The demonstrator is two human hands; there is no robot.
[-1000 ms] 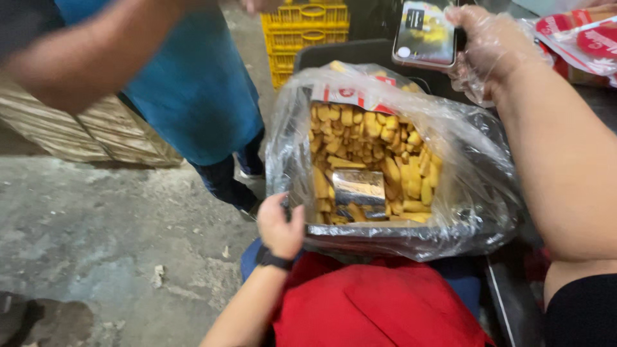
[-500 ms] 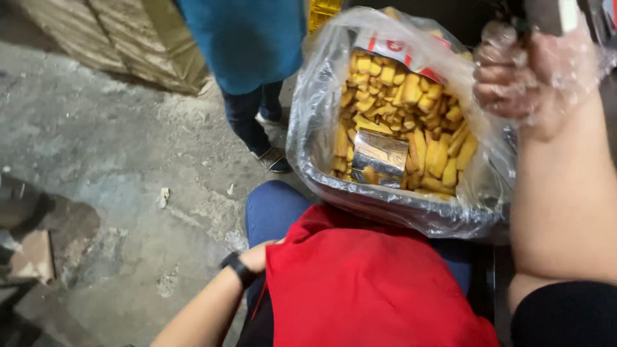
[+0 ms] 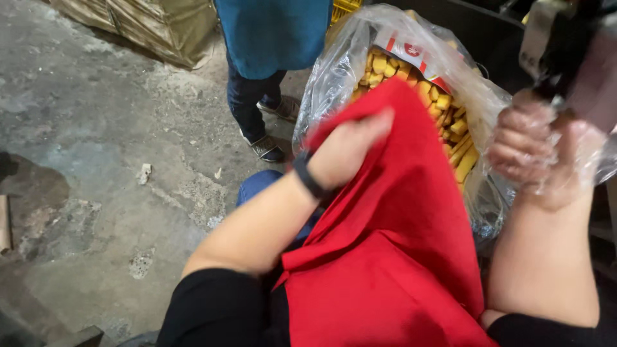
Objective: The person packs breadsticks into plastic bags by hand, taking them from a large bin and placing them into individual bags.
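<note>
Stained concrete floor (image 3: 96, 148), small debris (image 3: 145, 172)

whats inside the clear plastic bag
The clear plastic bag holds yellow block-shaped pieces and a red-and-white label. The red cloth covers its lower contents.

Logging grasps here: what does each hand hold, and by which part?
Left hand grips the red cloth at its raised top edge. Right hand, gloved: cannot be told.
</note>
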